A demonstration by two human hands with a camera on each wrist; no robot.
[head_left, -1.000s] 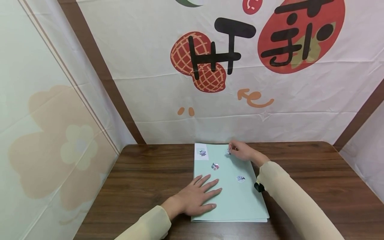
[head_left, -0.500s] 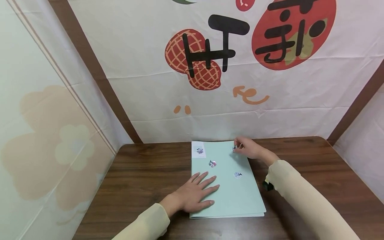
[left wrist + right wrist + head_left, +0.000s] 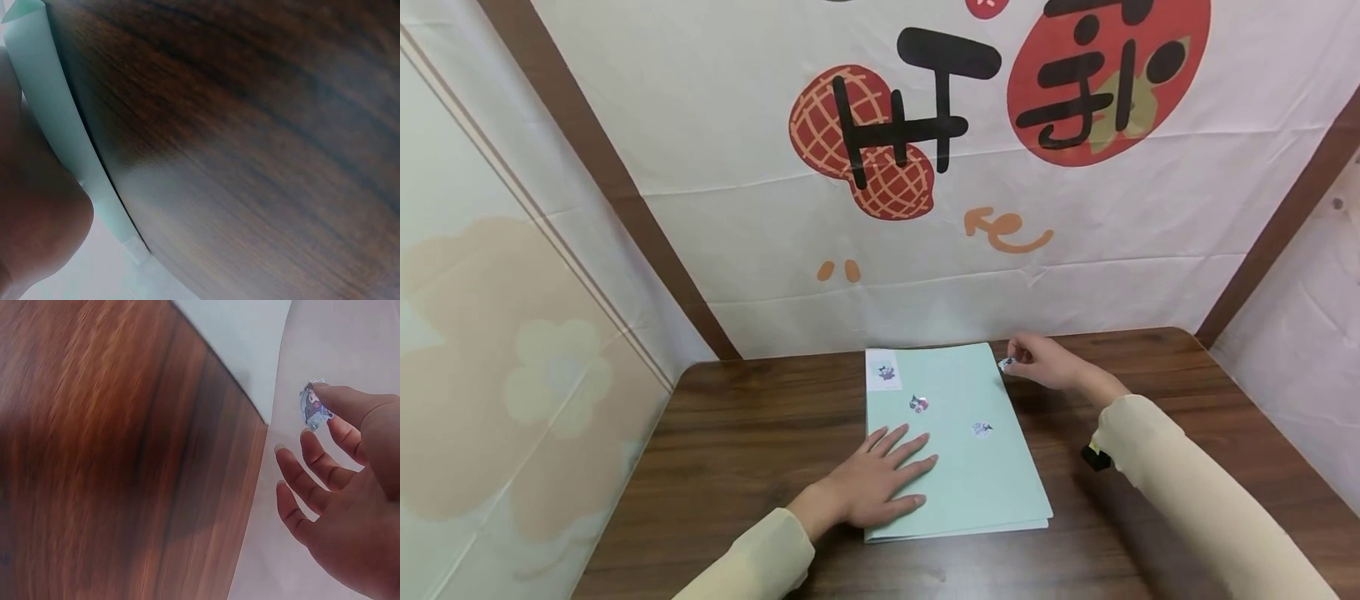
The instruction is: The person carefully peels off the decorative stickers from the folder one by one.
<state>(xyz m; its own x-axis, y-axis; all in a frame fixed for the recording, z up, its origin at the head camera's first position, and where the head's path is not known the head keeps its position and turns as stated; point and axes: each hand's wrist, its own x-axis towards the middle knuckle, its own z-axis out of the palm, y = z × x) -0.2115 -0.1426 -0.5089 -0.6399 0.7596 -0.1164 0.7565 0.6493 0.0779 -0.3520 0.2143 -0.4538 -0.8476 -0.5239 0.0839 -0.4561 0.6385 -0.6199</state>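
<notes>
A pale mint-green folder (image 3: pixel 970 492) lies on the table, its near edge showing more than one layer. My left hand (image 3: pixel 880 483) rests on its lower left part with fingers spread. Between thumb and finger, my right hand (image 3: pixel 1048 363) pinches a small cartoon sticker (image 3: pixel 314 403), just beyond the folder's upper right edge. Two other stickers lie on the cover: a pinkish one (image 3: pixel 918 404) near the upper middle and a pale purple one (image 3: pixel 981 429) at the right. A white card with a cartoon figure (image 3: pixel 883 370) sits in the folder's top left corner.
The dark wooden table (image 3: pixel 752 442) extends on both sides of the folder. A printed white cloth (image 3: pixel 760 242) hangs behind its far edge. Something small and black (image 3: pixel 1096 457) is at the right sleeve's cuff.
My right hand has moved right, carrying the sticker from over the folder's upper right corner to beyond its edge. The left hand stays on the folder. The head view has shifted a little.
</notes>
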